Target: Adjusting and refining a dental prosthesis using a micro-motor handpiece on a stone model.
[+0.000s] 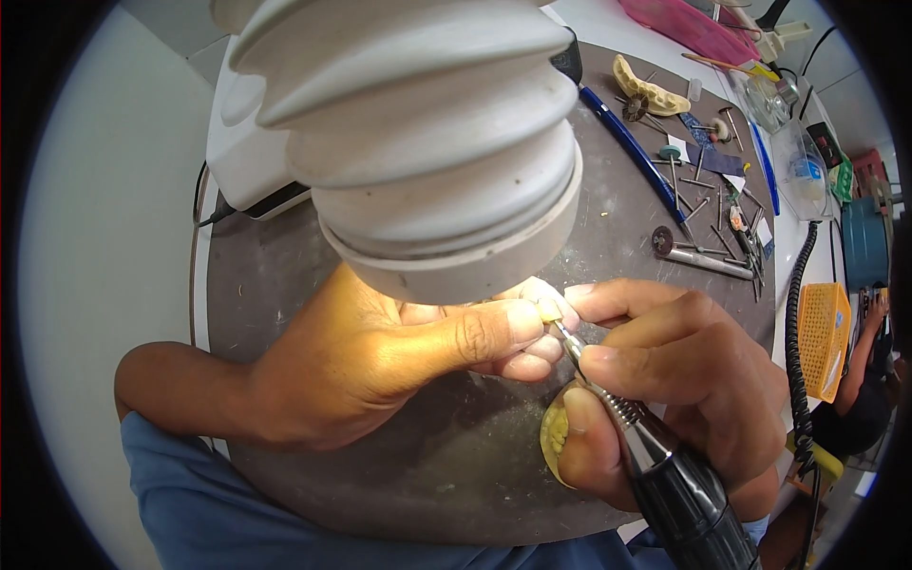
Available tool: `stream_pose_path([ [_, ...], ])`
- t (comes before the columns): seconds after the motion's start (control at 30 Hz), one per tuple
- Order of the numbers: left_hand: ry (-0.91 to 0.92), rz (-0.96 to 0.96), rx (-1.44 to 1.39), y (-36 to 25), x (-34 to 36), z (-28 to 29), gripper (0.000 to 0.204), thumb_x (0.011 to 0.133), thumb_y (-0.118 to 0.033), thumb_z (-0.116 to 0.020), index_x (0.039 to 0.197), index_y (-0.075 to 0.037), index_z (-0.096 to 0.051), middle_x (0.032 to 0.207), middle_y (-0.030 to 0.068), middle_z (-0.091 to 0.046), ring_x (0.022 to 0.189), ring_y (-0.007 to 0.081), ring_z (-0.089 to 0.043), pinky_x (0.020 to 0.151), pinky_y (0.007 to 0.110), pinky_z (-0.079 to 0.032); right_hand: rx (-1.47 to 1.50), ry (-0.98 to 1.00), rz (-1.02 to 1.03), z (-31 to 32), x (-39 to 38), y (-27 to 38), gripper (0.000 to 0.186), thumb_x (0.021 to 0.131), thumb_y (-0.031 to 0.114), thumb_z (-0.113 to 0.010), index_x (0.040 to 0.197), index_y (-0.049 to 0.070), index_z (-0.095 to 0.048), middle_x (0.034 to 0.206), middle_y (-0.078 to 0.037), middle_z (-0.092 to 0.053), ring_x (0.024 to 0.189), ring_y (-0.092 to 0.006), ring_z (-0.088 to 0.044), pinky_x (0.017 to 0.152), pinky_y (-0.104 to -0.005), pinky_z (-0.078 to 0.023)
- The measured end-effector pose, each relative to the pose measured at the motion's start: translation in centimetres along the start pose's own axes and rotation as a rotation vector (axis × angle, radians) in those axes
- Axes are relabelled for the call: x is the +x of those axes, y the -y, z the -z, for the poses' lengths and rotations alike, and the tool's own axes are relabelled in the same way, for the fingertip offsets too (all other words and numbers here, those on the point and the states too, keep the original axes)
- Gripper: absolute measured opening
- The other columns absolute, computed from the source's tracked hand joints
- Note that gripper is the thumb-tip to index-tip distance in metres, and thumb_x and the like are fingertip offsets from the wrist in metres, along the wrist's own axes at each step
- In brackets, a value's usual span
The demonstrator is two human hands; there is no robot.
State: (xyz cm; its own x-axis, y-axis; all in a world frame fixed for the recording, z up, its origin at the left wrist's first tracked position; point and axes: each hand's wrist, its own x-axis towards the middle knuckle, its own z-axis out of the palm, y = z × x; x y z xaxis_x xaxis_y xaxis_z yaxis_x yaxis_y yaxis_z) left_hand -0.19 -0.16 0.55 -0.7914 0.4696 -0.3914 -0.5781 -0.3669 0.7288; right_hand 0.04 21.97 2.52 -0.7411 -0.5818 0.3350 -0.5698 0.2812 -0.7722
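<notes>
My left hand (399,366) pinches a small yellowish, tooth-like piece (548,311) between thumb and fingertips under a bright light. The fingers partly hide it, so its full shape does not show. In my right hand (698,366) is a rotary handpiece (679,484), black with a silver nose, gripped like a pen. Its thin tip touches or nearly touches the piece. The two hands are close together, fingertips side by side. Below them, partly behind my right thumb, lies a round yellowish dish (547,446) with small lumps in it.
A wide white ribbed hose (437,152) hangs just above my hands. To the right lie several rotary burs (698,204), a cream dental arch model (651,90) and a dark blue pen-like tool (632,147). A coiled black cord (803,351) runs beside an orange basket (819,332). Another person's arm (860,370) shows far right.
</notes>
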Motion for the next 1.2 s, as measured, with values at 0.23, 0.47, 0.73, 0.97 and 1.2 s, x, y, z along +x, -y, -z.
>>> stream_pose_path([
  [0.23, 0.045, -0.006, 0.012, -0.4, 0.0, 0.1, 0.074, 0.101, -0.005, -0.059, 0.158, 0.001, -0.012, 0.109, 0.0122, -0.065, 0.094, 0.0139, -0.062, 0.087, 0.029, -0.052, -0.052, -0.015, 0.025, 0.0, 0.2, 0.2, 0.035, 0.082, 0.007, -0.083, 0.107, -0.001, -0.060, 0.087, -0.015, -0.064, 0.089, -0.0337, -0.071, 0.084, -0.0429, -0.059],
  [0.47, 0.043, 0.018, 0.013, -0.4, 0.3, 0.1, 0.075, 0.101, -0.005, -0.059, 0.159, 0.002, -0.011, 0.109, 0.0127, -0.066, 0.092, 0.0135, -0.062, 0.086, 0.029, -0.052, -0.177, -0.066, 0.138, -0.6, 0.4, -0.7, 0.031, 0.083, 0.009, -0.081, 0.104, -0.002, -0.061, 0.080, -0.015, -0.065, 0.083, -0.0341, -0.072, 0.080, -0.0455, -0.061],
  [0.73, 0.054, 0.009, 0.029, -0.4, 0.0, 0.2, 0.078, 0.101, -0.006, -0.060, 0.159, 0.002, -0.008, 0.110, 0.0131, -0.066, 0.092, 0.0133, -0.062, 0.087, 0.029, -0.052, -0.175, -0.065, 0.143, -0.5, 0.2, -0.3, 0.031, 0.085, 0.013, -0.081, 0.103, -0.001, -0.060, 0.081, -0.014, -0.065, 0.085, -0.0345, -0.073, 0.080, -0.0458, -0.062],
  [0.97, 0.038, 0.026, 0.014, -0.6, -0.1, 0.1, 0.080, 0.101, -0.007, -0.059, 0.159, 0.002, -0.005, 0.111, 0.0124, -0.066, 0.093, 0.0132, -0.062, 0.087, 0.029, -0.052, -0.215, -0.032, 0.173, -0.7, 0.4, -0.4, 0.032, 0.086, 0.016, -0.081, 0.102, 0.000, -0.059, 0.078, -0.012, -0.063, 0.084, -0.0335, -0.073, 0.080, -0.0476, -0.063],
  [1.2, 0.053, 0.012, 0.008, -0.4, 0.2, 0.2, 0.079, 0.102, -0.006, -0.058, 0.160, 0.001, -0.005, 0.110, 0.0131, -0.067, 0.092, 0.0139, -0.061, 0.087, 0.029, -0.052, -0.277, -0.059, 0.209, -0.8, 0.4, -0.4, 0.030, 0.088, 0.015, -0.080, 0.101, -0.001, -0.059, 0.077, -0.012, -0.062, 0.079, -0.0306, -0.072, 0.079, -0.0481, -0.063],
])
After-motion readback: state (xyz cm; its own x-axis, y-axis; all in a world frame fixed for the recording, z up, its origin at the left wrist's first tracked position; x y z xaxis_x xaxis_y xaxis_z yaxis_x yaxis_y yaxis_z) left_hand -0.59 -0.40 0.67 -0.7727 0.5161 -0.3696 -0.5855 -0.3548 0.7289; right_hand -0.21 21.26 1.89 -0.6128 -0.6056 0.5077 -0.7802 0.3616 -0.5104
